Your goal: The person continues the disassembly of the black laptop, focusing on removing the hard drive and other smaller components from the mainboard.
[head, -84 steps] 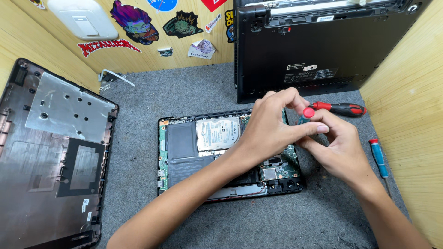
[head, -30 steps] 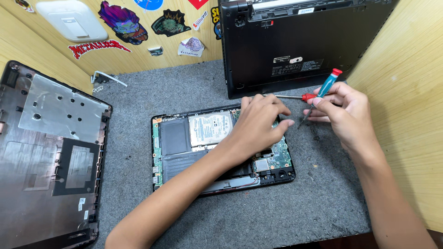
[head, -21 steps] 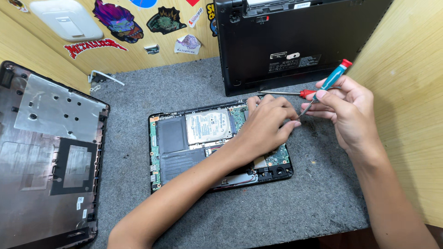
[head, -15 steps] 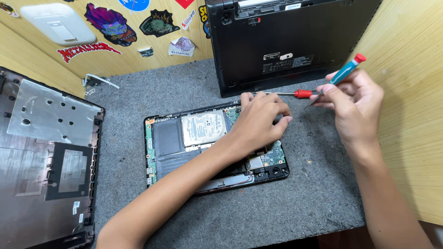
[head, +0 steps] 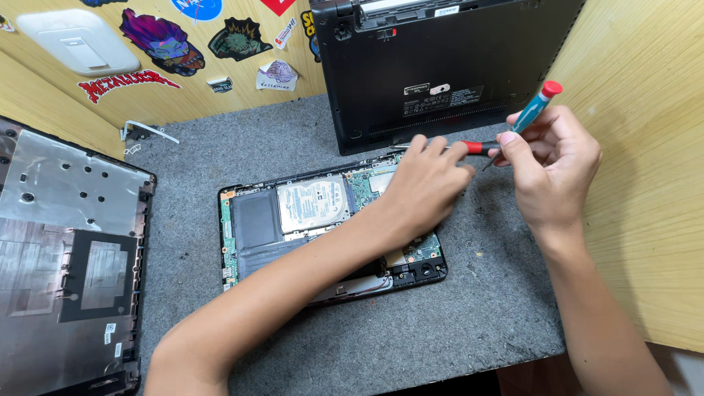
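Hands (head: 425, 183) on opened laptop (head: 249, 220), circuitry bare

We see a slim blue screwdriver (head: 534, 110) with a red cap, tilted with its cap up and to the right and its tip pointing down-left. Beside it lies a red-handled screwdriver (head: 480, 147), flat, its metal shaft pointing left. The opened laptop base (head: 253, 220) lies flat on the grey desk, its silver drive and green boards exposed.
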